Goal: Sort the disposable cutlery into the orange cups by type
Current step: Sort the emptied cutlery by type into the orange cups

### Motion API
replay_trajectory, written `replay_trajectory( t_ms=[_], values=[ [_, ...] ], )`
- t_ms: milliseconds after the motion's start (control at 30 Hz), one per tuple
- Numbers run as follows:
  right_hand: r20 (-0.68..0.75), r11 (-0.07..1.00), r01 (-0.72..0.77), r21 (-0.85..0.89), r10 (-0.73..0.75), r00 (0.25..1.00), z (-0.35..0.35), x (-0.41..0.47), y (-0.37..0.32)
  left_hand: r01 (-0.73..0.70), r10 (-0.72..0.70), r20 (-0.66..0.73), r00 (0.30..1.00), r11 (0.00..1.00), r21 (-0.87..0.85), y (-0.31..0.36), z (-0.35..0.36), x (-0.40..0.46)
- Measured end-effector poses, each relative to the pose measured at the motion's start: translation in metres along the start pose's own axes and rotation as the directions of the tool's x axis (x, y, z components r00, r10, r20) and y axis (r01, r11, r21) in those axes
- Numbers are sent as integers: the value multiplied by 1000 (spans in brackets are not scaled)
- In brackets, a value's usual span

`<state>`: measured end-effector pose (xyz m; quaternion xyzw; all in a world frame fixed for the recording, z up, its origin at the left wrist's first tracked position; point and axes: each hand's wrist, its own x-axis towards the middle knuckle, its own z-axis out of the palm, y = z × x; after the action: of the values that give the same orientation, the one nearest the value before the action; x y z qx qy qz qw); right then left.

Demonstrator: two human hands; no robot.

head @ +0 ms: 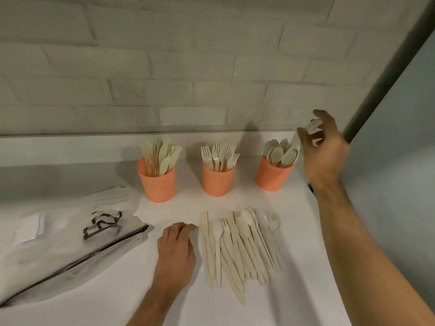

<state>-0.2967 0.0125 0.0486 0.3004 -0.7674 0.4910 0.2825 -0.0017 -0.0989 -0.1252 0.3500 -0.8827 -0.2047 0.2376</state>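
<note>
We look down on a white table (pixel 235 309) set against a pale brick wall (pixel 188 67). Along its back edge stand 3 orange cups in a row: the left cup (pixel 157 182) holds knives, the middle cup (pixel 217 180) holds forks, and the right cup (pixel 273 175), near the back right corner, holds spoons. Toward the front edge, a loose pile of cutlery (pixel 242 245) lies unsorted, with knives, forks and spoons mixed together. Our right hand (pixel 323 151) is raised just beside the spoon cup, its curled fingers holding what looks like a pale spoon (pixel 312 125), though blur makes the type uncertain. Our left hand (pixel 176 250) rests on the table just left of the pile, fingers loosely curled and gripping nothing. At the left edge lies a clear zip bag (pixel 66 243) with a dark closure strip and black markings, too distorted to read; we can make out no brand or label anywhere. We judge the sorting well past half done, with each cup already well filled and 1 modest pile remaining.
</note>
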Motion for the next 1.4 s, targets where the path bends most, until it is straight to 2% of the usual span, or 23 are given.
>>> replay_trajectory(
  t_ms=[67,167,233,367,433,467,500,533,567,600,633,767,867,1033,1233,1400],
  values=[
    [61,997,-3,-76,7,998,12,-2,17,7,-7,1,1000,1000,-6,0,-1,0],
    [168,947,90,-308,-39,985,26,-18,38,-1,1,15,1000,1000,-15,-2,0,0],
    [254,905,95,-414,15,967,29,-30,43,-2,3,25,1000,1000,-22,-1,-1,0],
    [187,908,46,-416,36,982,8,-57,22,40,-40,33,999,999,-20,6,-7,2],
    [294,941,-21,-339,127,947,-10,-81,15,73,-76,72,995,997,39,13,-10,1],
    [407,928,-122,-351,269,873,-19,-93,13,75,-86,124,989,993,95,20,-12,1],
    [518,871,-220,-440,446,730,-26,-105,11,80,-111,209,972,985,151,31,-16,2],
    [590,795,-257,-550,587,555,-31,-116,10,106,-157,289,944,977,184,42,-17,3],
    [627,739,-252,-624,667,403,-35,-125,9,161,-220,332,917,967,197,54,-18,5],
    [639,711,-244,-659,701,318,-37,-133,6,220,-281,361,889,954,202,64,-19,7],
    [640,702,-243,-670,711,290,-37,-139,3,242,-314,392,865,945,221,73,-19,9],
    [621,706,-272,-654,706,339,-30,-153,-14,240,-334,436,835,936,257,87,-15,13],
    [614,698,-324,-638,716,334,-24,-154,-19,273,-342,480,808,939,209,84,-16,18],
    [606,701,-392,-596,713,354,-17,-157,-16,244,-325,480,815,943,226,83,-21,19],
    [613,649,-538,-538,739,279,-16,-154,-12,217,-323,453,831,938,270,83,-21,26],
    [633,647,-537,-541,734,246,-17,-152,-10,283,-381,439,814,919,274,81,-23,28]
  ],
)
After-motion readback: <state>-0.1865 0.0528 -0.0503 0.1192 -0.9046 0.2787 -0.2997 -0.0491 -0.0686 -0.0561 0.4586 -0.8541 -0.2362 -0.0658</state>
